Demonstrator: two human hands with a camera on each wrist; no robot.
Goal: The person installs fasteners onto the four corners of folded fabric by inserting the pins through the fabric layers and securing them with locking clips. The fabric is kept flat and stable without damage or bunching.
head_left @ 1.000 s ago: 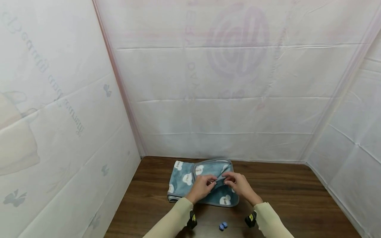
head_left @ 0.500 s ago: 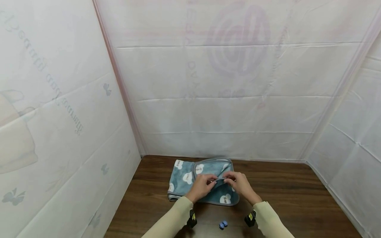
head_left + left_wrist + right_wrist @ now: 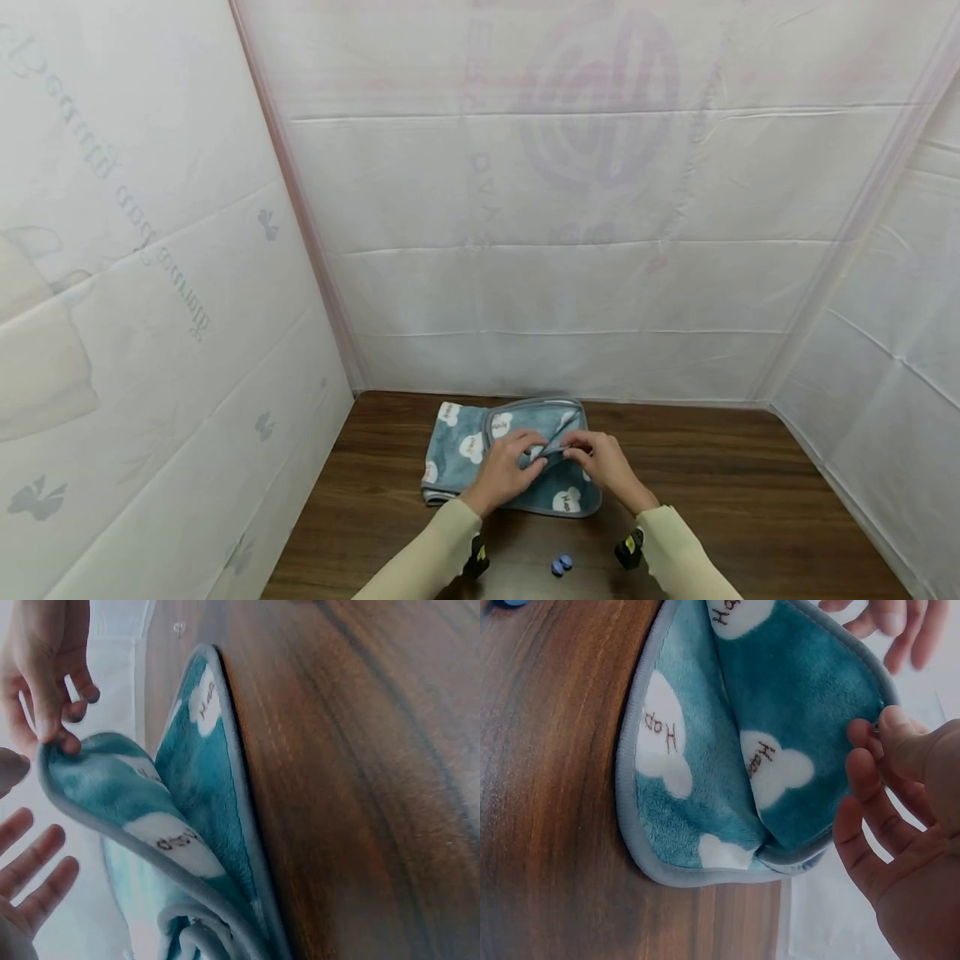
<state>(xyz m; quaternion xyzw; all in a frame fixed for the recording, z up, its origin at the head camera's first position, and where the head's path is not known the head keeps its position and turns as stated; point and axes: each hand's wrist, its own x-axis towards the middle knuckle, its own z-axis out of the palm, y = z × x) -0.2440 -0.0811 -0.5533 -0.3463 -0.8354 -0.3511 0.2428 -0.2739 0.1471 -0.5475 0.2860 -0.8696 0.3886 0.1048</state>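
A folded teal fleece blanket (image 3: 453, 437) with grey binding and white cloud shapes lies on the table, one layer lifted at its right part. My right hand (image 3: 609, 471) pinches the grey edge of that raised layer between thumb and fingertips, plainly seen in the right wrist view, where the raised flap (image 3: 802, 682) hangs from it. Close by on the left, my left hand (image 3: 501, 475) has thumb and fingers apart. In the left wrist view its spread fingers (image 3: 52, 889) stand beside the edge, holding nothing.
Two small blue objects (image 3: 561, 565) lie together on the brown wooden table (image 3: 712, 500), nearer to me than the blanket; their kind is unclear. White sheeting (image 3: 570, 292) walls the table at the back and both sides.
My left fingers have come off the blanket's edge and spread, shifting slightly up and left. The right hand still pinches the edge in nearly the same place.
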